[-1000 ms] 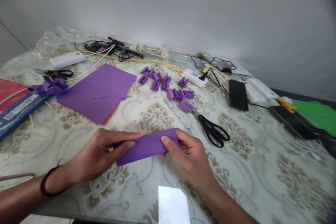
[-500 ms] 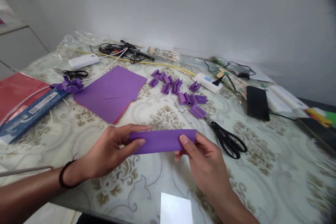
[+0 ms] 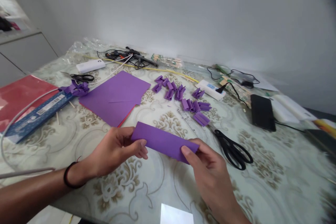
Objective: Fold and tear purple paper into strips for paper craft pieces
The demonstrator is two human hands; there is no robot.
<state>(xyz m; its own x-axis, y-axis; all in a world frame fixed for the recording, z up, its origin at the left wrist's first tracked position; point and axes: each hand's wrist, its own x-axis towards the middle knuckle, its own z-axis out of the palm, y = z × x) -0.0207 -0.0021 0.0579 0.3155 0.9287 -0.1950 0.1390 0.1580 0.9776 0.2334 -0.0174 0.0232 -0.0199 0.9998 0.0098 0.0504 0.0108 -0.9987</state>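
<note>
A purple paper strip [image 3: 162,141] is held above the patterned tabletop, slanting down toward the right. My left hand [image 3: 119,150] pinches its left end, thumb on the near face and fingers behind. My right hand [image 3: 207,168] grips the right end the same way, its thumb on the paper and its fingers partly hidden. Beyond the strip lie several small folded purple paper pieces [image 3: 180,92]. Large purple sheets [image 3: 118,94] lie stacked to the left, with a red edge showing beneath. Black-handled scissors [image 3: 232,148] rest right of my right hand, blades toward the folded pieces.
A clear ruler [image 3: 186,119] lies near the folded pieces. At the right are a black phone [image 3: 263,112] and a white power strip [image 3: 210,90]. To the left sit a blue box [image 3: 36,117], crumpled purple paper [image 3: 75,88], a second pair of scissors [image 3: 82,77] and a white power bank [image 3: 90,65].
The strip has turned from nearly level to slanting, its right end now lower. My right hand has moved down slightly. The whole view has shifted a little.
</note>
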